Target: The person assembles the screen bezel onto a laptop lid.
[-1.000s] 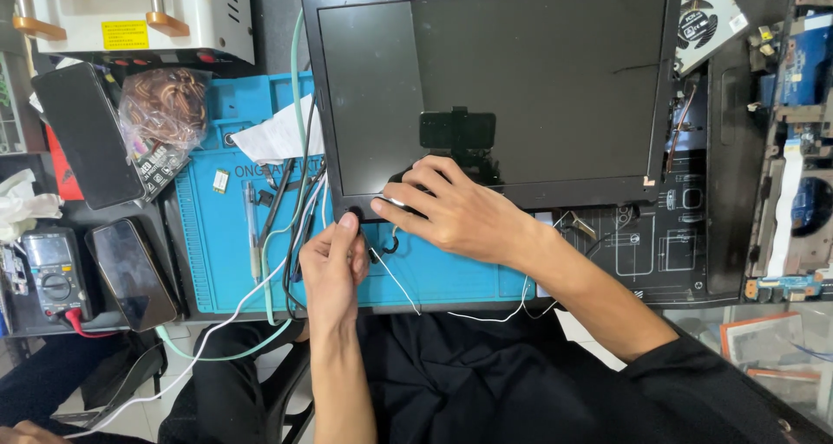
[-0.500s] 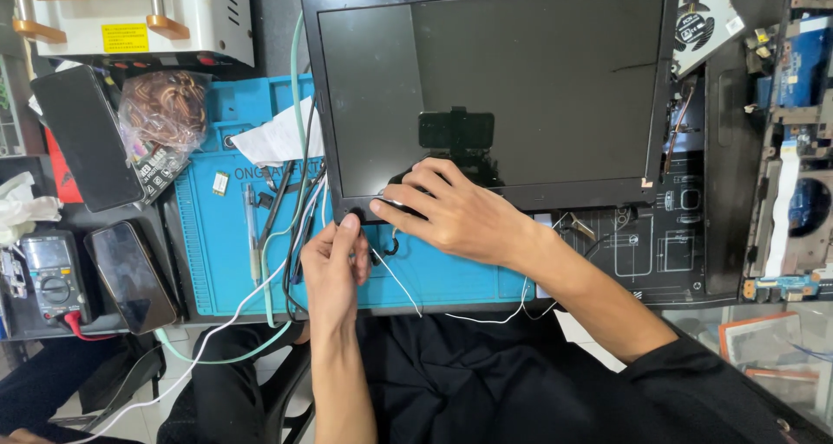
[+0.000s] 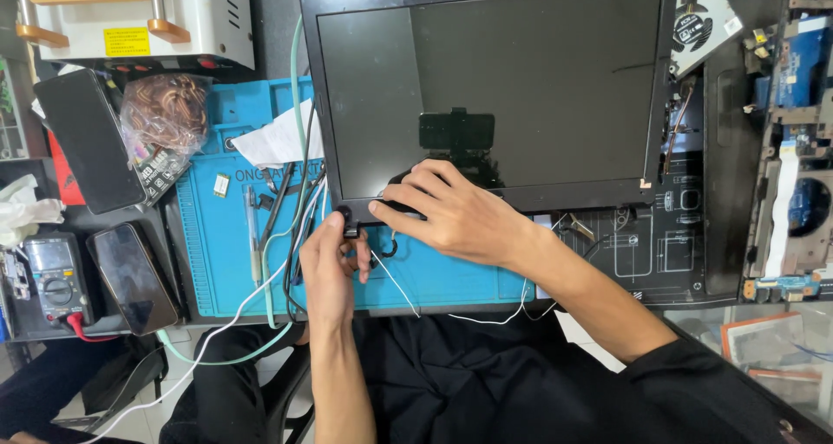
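At the far left a multimeter (image 3: 54,275) is lying beside two dark phones (image 3: 132,277), and a bag of copper wire (image 3: 167,107) is sitting just above the blue mat (image 3: 221,262). Tweezers and a pen-like tool (image 3: 252,234) are resting on the mat, with a green cable (image 3: 297,114) and a white wire (image 3: 234,309) running across it.

The left hand (image 3: 330,266) is pinching the small black hinge piece (image 3: 346,221) at the lower left corner of the laptop screen (image 3: 490,88), thumb and fingers closed together on it. Compared with half a second ago, this hand is sitting almost exactly where it was, so the work at that corner is holding steady rather than advancing.

The right hand (image 3: 451,214) is lying flat on the screen's bottom bezel, fingers spread apart and pressing down, gripping nothing; it too is barely shifting. Thin white leads (image 3: 395,279) are trailing from under it over the mat.

Further right, a cooling fan (image 3: 698,27) and a stripped laptop base (image 3: 798,175) are lying well apart from both hands.
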